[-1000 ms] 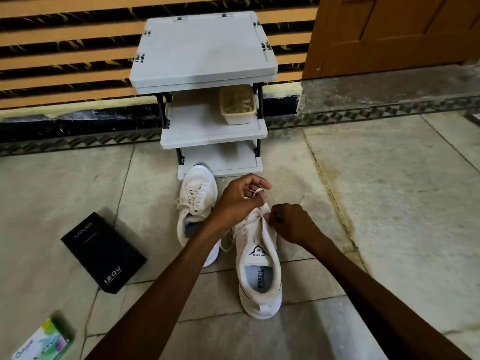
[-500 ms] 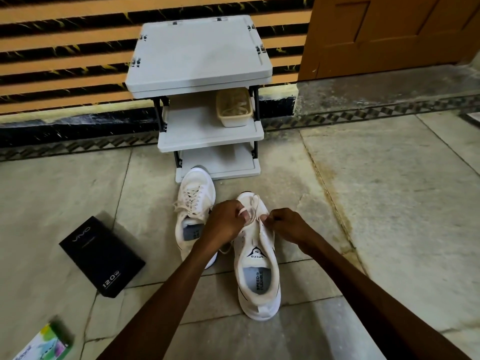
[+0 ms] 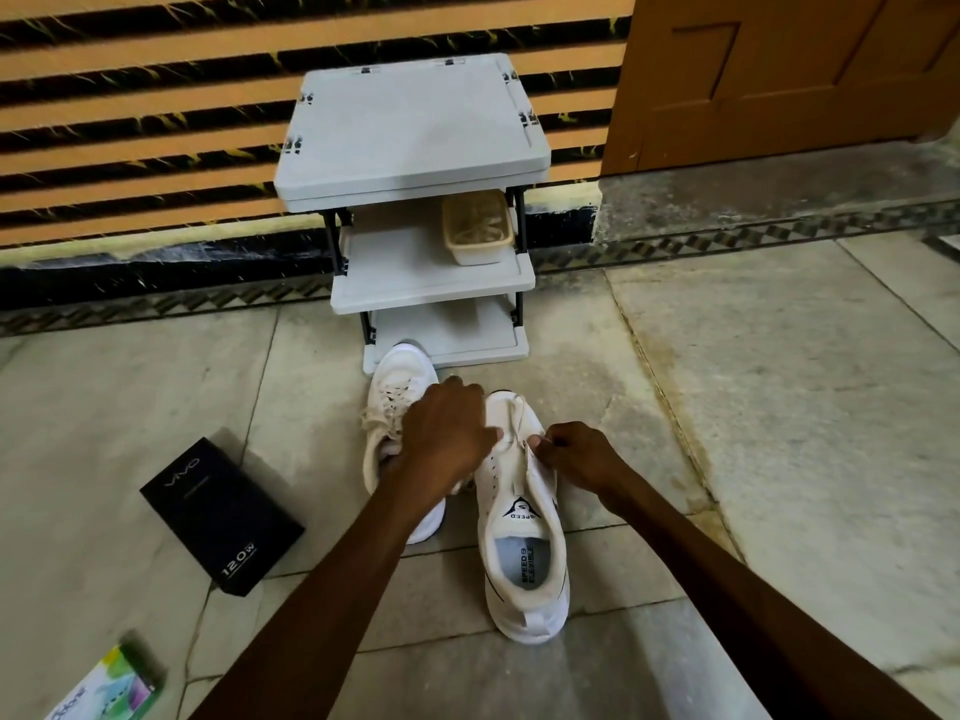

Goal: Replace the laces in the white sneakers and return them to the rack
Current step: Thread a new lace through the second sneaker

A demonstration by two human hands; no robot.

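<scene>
The right white sneaker (image 3: pixel 524 527) lay directly under both hands, toe pointing away from the person. The left hand (image 3: pixel 447 433) was curled knuckles-up over its forepart. The thumb tip was pressed to the lace (image 3: pixel 517 418) at the left eyelet row and seemed to pinch it, though the back of the hand hid the rest of that grip. The right hand (image 3: pixel 576 454) sat on the other side of the same shoe, fingers closed tight, pinching a thin end of the lace just beside the right eyelet row. The lace ran between the two hands and up toward the toe, and the eyelets lower down, nearer the tongue, looked bare. The tongue carried a black triangular logo and the insole a printed label.

The left white sneaker (image 3: pixel 400 387) stood just beside it, partly covered by the left hand and forearm. It was laced, and its toe reached the foot of the rack (image 3: pixel 415 122). The rack was grey with three shelves and stood against a striped wall (image 3: pixel 130 96). On the right of its middle shelf sat a pale tub (image 3: pixel 478 249) holding what looked like laces.

Everything rested on a stone floor (image 3: pixel 779 407). Well to the left of the sneakers a black box (image 3: pixel 221 511) lay flat, and a small colourful box (image 3: pixel 106 691) showed blurred at the lower left edge. A wooden door (image 3: pixel 779 70) stood to the right of the rack
</scene>
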